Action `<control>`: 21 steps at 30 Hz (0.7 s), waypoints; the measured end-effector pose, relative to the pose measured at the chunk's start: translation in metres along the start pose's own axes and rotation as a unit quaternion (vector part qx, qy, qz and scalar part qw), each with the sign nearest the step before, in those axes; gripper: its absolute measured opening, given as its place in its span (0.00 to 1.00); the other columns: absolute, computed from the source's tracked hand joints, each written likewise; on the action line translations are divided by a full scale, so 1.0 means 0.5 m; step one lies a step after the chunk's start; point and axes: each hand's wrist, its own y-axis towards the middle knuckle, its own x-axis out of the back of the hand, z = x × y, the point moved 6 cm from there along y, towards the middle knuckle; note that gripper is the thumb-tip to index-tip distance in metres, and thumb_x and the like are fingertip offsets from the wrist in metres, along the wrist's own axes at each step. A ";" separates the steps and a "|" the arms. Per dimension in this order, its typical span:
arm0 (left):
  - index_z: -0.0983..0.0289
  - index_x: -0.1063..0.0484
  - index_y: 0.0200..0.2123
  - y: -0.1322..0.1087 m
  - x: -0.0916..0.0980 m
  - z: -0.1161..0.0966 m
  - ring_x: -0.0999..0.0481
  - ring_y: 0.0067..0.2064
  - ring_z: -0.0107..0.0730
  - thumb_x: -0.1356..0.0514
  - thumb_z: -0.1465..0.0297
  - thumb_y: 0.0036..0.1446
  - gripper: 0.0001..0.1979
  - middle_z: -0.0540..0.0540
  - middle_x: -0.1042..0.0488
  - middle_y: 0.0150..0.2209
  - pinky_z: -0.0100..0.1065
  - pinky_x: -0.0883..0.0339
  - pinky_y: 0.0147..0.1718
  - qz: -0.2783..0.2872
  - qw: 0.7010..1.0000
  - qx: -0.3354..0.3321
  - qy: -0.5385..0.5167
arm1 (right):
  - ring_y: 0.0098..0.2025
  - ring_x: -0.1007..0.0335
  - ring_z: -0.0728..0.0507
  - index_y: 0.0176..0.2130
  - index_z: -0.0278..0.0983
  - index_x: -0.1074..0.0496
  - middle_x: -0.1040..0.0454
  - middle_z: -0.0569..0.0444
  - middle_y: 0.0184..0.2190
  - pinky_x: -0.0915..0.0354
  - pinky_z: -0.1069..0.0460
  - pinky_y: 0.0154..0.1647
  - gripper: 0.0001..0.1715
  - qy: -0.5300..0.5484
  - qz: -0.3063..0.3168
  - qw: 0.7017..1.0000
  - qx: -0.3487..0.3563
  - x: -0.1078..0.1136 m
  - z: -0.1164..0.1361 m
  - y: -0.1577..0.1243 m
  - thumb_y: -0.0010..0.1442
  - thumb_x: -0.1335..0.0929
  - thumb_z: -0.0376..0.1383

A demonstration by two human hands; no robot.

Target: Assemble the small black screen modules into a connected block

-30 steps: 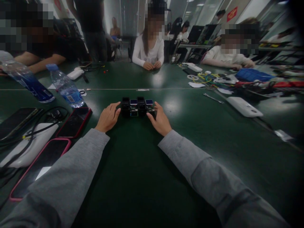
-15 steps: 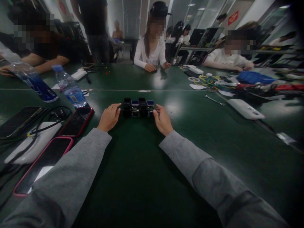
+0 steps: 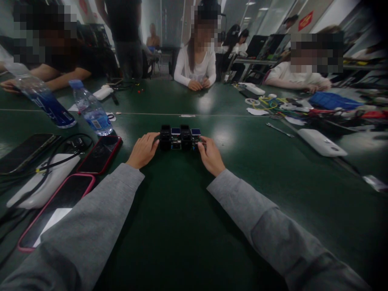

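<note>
Where a black device (image 3: 165, 139) sits, both hands (image 3: 142, 150) (image 3: 212, 156) flank its ends.

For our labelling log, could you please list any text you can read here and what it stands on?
No text reads clearly.
Large bottle: white lettering, too blurred.
Small bottle: label print, too small.
Red sign: yellowish marks, too blurred.
Black modules: any print, too small.

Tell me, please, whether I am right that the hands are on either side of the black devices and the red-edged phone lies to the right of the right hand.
The side is wrong: the head view shows the red-edged phone to the left of the left hand. The black devices sit between that hand and the right hand.
</note>
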 end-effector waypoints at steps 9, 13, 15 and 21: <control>0.66 0.38 0.60 0.002 0.002 -0.006 0.30 0.57 0.44 0.55 0.65 0.70 0.20 0.62 0.31 0.58 0.47 0.35 0.55 0.003 1.000 -0.012 0.018 | 0.52 0.32 0.33 0.58 0.34 0.36 0.32 0.38 0.52 0.34 0.34 0.55 0.31 -0.004 0.005 1.000 0.003 -0.002 0.001 0.001 0.70 0.45 0.53; 0.66 0.37 0.60 0.004 -0.003 0.004 0.31 0.58 0.42 0.57 0.69 0.70 0.20 0.63 0.30 0.57 0.47 0.35 0.55 -0.006 1.000 -0.009 0.024 | 0.52 0.31 0.33 0.58 0.33 0.36 0.32 0.37 0.53 0.34 0.34 0.54 0.32 -0.004 0.013 1.000 -0.003 -0.003 0.002 0.000 0.70 0.46 0.53; 0.66 0.38 0.61 0.005 -0.007 0.008 0.31 0.58 0.42 0.57 0.72 0.69 0.21 0.63 0.31 0.57 0.47 0.34 0.55 -0.003 1.000 -0.011 0.029 | 0.52 0.31 0.32 0.58 0.33 0.36 0.31 0.37 0.53 0.34 0.34 0.54 0.33 -0.001 0.018 1.000 -0.008 -0.004 0.000 0.000 0.70 0.47 0.53; 0.65 0.38 0.62 0.002 -0.009 0.011 0.31 0.58 0.42 0.56 0.74 0.67 0.22 0.62 0.30 0.57 0.48 0.35 0.56 0.006 1.000 -0.001 -0.009 | 0.55 0.32 0.33 0.57 0.37 0.36 0.29 0.39 0.53 0.37 0.33 0.58 0.34 0.057 -0.006 0.997 -0.043 0.000 -0.024 0.005 0.68 0.45 0.58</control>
